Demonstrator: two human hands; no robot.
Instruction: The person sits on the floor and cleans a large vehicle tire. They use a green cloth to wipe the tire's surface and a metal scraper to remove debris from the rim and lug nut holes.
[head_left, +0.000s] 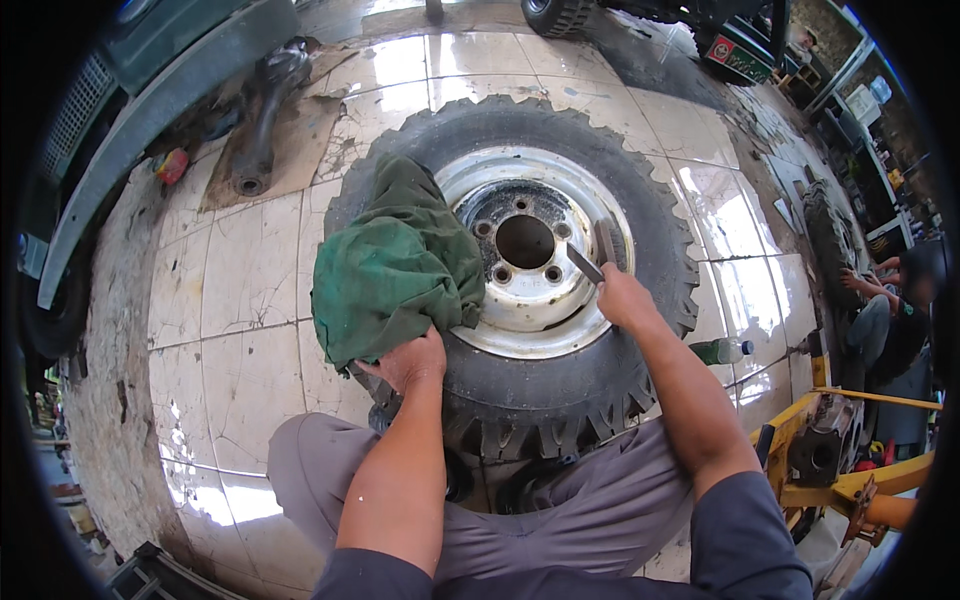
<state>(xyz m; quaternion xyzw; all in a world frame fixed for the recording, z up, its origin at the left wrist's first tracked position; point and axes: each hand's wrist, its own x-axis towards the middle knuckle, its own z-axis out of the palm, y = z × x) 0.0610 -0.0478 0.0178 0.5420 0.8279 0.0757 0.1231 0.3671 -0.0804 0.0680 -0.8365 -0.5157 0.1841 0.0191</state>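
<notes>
A knobbly-treaded tyre (400,140) lies flat on the floor in front of my knees, around a worn silver-white wheel rim (530,312) with a round centre hole and several bolt holes. My left hand (408,362) grips the near edge of a crumpled green cloth (390,262), its fingers partly hidden in the folds. The cloth covers the left side of the tyre and overlaps the rim. Over the rim's right side, my right hand (622,297) is closed around a flat grey metal tool (585,263), whose exact kind I cannot make out. A brown strip (605,243) shows beside it.
A plastic bottle (722,351) lies right of the tyre. A yellow metal frame (800,425) stands at the lower right. Farther right, another person (885,320) sits beside an upright tyre (832,235). A greasy metal shaft (258,135) rests on cardboard near a vehicle bumper (150,110).
</notes>
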